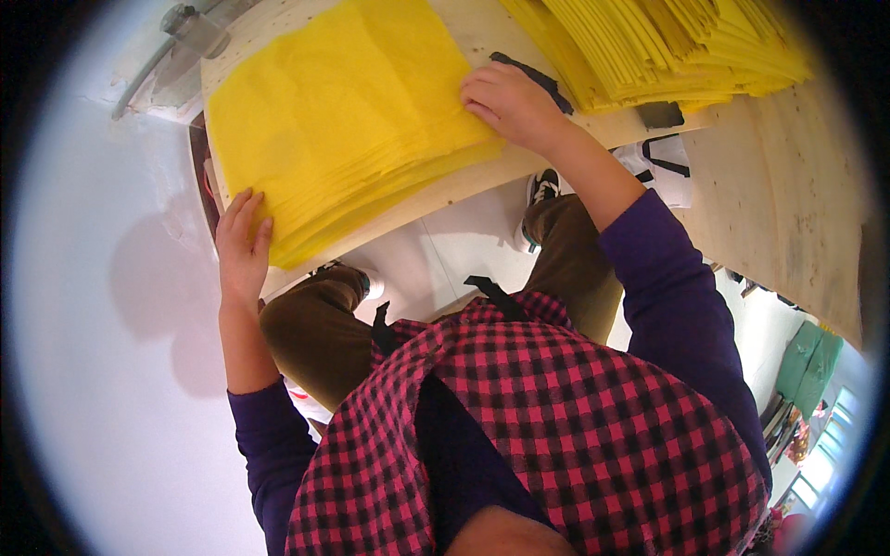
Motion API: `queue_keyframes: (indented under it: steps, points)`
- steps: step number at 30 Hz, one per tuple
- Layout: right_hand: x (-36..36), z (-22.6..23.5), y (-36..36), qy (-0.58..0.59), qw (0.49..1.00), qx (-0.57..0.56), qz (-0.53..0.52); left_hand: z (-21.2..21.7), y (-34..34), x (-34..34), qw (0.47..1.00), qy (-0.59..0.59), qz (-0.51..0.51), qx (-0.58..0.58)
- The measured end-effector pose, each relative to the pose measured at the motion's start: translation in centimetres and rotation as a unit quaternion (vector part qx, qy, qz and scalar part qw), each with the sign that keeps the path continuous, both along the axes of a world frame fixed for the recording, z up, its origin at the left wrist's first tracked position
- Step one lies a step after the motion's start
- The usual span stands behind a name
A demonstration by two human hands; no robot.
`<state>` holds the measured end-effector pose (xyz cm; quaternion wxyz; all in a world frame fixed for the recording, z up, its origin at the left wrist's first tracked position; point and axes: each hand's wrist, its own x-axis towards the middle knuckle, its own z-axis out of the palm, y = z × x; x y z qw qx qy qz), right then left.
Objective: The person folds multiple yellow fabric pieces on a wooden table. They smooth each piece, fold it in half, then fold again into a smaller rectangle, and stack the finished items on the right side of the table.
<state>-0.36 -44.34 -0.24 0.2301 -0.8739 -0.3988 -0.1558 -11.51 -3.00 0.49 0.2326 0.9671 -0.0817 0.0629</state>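
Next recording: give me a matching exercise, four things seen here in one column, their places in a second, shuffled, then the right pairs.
Things
1. left hand
2. right hand
3. fanned pile of yellow sheets
4. flat black strip

Places
A. top right of the pale wooden table
B. on the right edge of the near stack of yellow fabric sheets
C. at the near stack's lower left corner
D. on the table, just behind the right hand

Pairs: 1-C, 2-B, 3-A, 4-D

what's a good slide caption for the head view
Both hands square a stack of yellow sheets on a wooden table: left hand at its corner, right hand on top.
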Motion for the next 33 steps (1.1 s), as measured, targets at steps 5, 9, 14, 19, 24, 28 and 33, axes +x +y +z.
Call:
queue_keyframes:
  steps: [5,9,14,19,24,28,33]
  points:
    - [0.3,-0.2,0.1,-0.026,0.999,-0.022,-0.003,-0.1,0.1,-0.1,1.0,0.002,0.005,0.007]
    - [0.3,-0.2,0.3,-0.044,0.999,-0.016,-0.005,-0.1,0.2,-0.1,1.0,0.005,0.003,0.002]
    - [0.1,-0.1,0.3,-0.044,0.999,-0.021,-0.004,-0.1,0.3,0.0,1.0,0.012,0.005,-0.006]
    - [0.0,0.1,0.1,-0.022,0.999,-0.024,-0.001,-0.2,0.4,-0.1,1.0,-0.002,0.001,0.013]
    - [-0.4,0.5,-0.4,0.037,0.998,-0.006,-0.045,-0.4,0.4,0.0,1.0,0.012,0.003,-0.006]
    - [-2.1,0.4,-1.1,0.046,0.992,0.082,-0.083,0.2,0.3,-0.2,0.999,-0.031,0.003,0.044]
    - [-5.3,-1.3,-2.1,0.11,0.962,0.167,-0.183,2.4,-1.6,0.5,0.997,-0.068,-0.012,-0.023]
